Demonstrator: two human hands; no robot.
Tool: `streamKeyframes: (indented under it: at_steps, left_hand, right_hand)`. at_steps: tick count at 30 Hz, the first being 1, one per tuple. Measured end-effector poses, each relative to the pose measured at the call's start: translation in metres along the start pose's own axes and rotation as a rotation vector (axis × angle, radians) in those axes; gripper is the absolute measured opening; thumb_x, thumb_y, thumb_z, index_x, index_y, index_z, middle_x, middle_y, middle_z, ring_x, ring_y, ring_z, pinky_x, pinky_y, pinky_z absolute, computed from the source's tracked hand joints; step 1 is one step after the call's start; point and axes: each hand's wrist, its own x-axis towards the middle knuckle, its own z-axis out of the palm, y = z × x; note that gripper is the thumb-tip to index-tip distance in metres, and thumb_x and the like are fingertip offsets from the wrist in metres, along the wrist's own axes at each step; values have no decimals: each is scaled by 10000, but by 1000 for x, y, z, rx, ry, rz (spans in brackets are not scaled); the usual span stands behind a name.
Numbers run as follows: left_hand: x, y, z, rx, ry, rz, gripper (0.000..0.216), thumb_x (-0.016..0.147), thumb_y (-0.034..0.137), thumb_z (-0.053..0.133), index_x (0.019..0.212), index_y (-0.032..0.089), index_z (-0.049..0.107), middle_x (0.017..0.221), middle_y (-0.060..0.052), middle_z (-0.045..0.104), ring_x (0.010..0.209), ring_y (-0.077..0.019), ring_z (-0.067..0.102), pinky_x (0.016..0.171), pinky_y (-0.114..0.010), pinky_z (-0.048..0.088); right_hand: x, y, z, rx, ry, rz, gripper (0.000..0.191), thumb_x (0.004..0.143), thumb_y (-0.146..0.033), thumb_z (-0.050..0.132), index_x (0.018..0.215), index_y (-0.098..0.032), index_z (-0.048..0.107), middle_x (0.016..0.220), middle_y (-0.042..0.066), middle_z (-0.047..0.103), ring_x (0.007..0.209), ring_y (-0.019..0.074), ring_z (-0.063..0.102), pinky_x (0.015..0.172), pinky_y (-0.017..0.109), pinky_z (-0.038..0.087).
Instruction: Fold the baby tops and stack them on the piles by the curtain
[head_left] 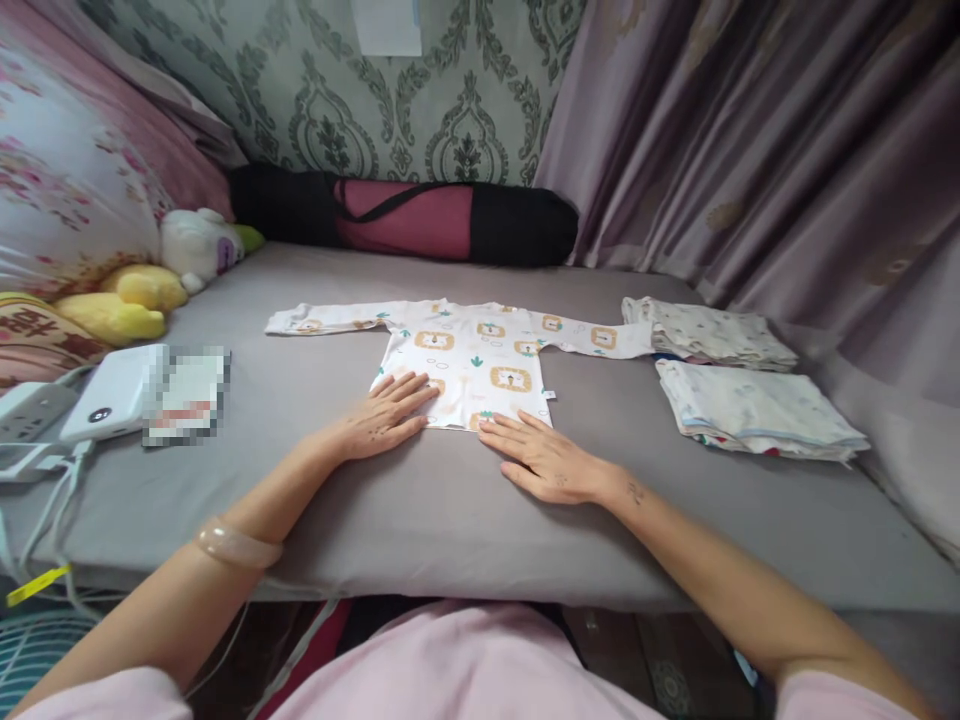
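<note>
A small white long-sleeved shirt with tan lion prints and green leaves lies flat on the grey sheet, its sleeves spread out to both sides. My left hand rests palm down on its lower left corner, fingers stretched out. On the lower right part of the hem lies my right hand, also flat with the fingers extended. Both hands press on the fabric without gripping it. The shirt's right sleeve reaches to a folded stack of patterned clothes.
Another folded clothes pile lies nearer on the right. A long black and maroon bag runs along the wall. At left are plush toys, a white power bank, a power strip and cables.
</note>
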Motion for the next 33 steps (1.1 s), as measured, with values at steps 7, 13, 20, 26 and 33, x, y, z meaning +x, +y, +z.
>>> streamKeyframes:
  at_steps: [7, 13, 20, 26, 33]
  left_hand:
    - [20, 16, -10, 29, 137, -34, 499, 986, 450, 262, 1155, 211, 667, 1235, -114, 660, 1211, -247, 569, 1074, -364, 388]
    - [53, 53, 23, 171, 191, -127, 526, 980, 317, 295, 1456, 109, 376, 1562, -166, 346, 1469, -288, 260, 1182, -497, 214]
    - [21, 21, 21, 173, 65, -156, 688, 986, 534, 197, 1551, 142, 230, 1629, -94, 174, 1512, -250, 94, 1214, -478, 86]
    - [-3, 1, 15, 197, 58, -229, 686, 983, 562, 184, 1563, 195, 208, 1637, -62, 120, 1514, -235, 83, 1210, -469, 102]
    - [-29, -18, 10, 158, -3, -221, 632, 988, 447, 113, 1561, 201, 218, 1633, -17, 123, 1511, -216, 85, 1218, -457, 99]
  right_hand:
    - [28, 3, -27, 69, 151, 52, 416, 1013, -388, 344, 1115, -238, 718, 1110, 43, 734, 1046, 201, 652, 959, 335, 459]
    - [95, 20, 3, -135, 226, 127, 546, 1004, -333, 346, 1491, -87, 373, 1574, 168, 314, 1469, 275, 255, 1194, 495, 174]
    - [71, 11, 11, -206, 29, 2, 529, 1024, -351, 288, 1537, -221, 309, 1633, 95, 158, 1510, 242, 66, 1205, 522, -24]
    - [43, 3, 9, -162, -40, -44, 542, 1017, -339, 305, 1548, -236, 274, 1628, 43, 190, 1510, 218, 72, 1213, 496, -2]
    - [2, -4, 13, -82, -39, -39, 568, 1006, -369, 355, 1546, -212, 274, 1623, 26, 192, 1508, 190, 87, 1229, 438, 21]
